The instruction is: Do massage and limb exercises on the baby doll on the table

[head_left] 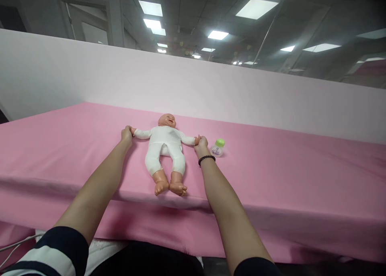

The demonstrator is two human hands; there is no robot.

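Observation:
A baby doll (pixel 164 147) in a white long-sleeved suit lies on its back on a pink-covered table (pixel 271 175), its bare feet near the front edge. My left hand (pixel 127 134) grips the end of the doll's arm on the left side. My right hand (pixel 201 145) holds the doll's other hand, so both of the doll's arms are stretched out sideways. Just beyond my right hand stands a small baby bottle (pixel 217 148) with a green cap, upright and apart from my fingers.
A pale pink-white backdrop wall (pixel 150 83) rises behind the table. Beyond it are a door, ceiling lights and glass panels. The pink cloth hangs over the table's front edge near my body. A white cable (pixel 15 248) shows at the lower left.

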